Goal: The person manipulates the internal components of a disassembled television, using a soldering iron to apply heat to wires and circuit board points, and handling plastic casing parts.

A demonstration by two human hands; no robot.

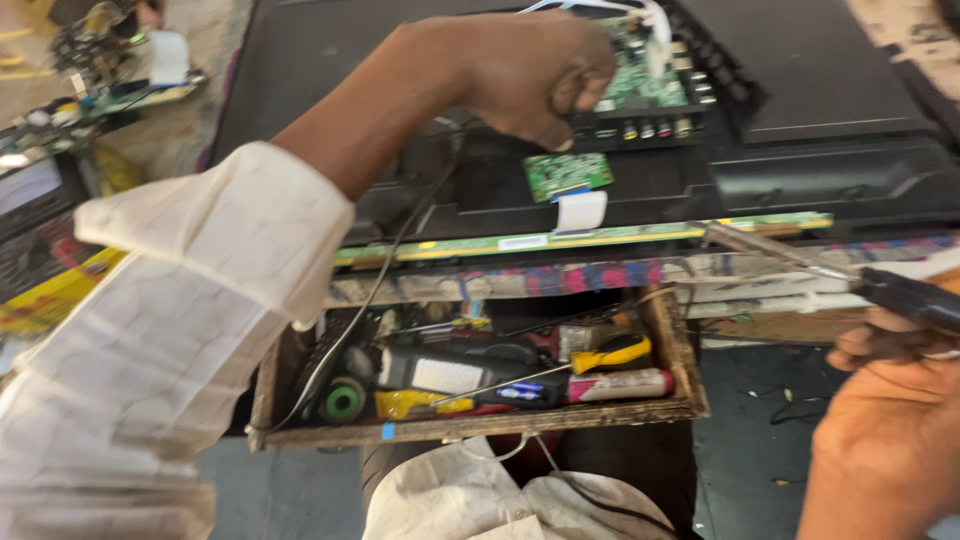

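Worn surface (640, 272) carries an opened TV back w/ green circuit board (640, 75) at top centre, where left hand (530, 75) pinches its edge to steady it, while right hand (885, 440), lower right, holds a soldering iron (800, 262) tip-forward, tool drawer (480, 425) open below.

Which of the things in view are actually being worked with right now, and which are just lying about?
In hand:
- left hand on the green circuit board in the black TV back
- right hand holding a dark-handled tool

Lying about:
- wooden drawer of tools
- yellow-handled screwdriver
- green tape roll
- small loose green board
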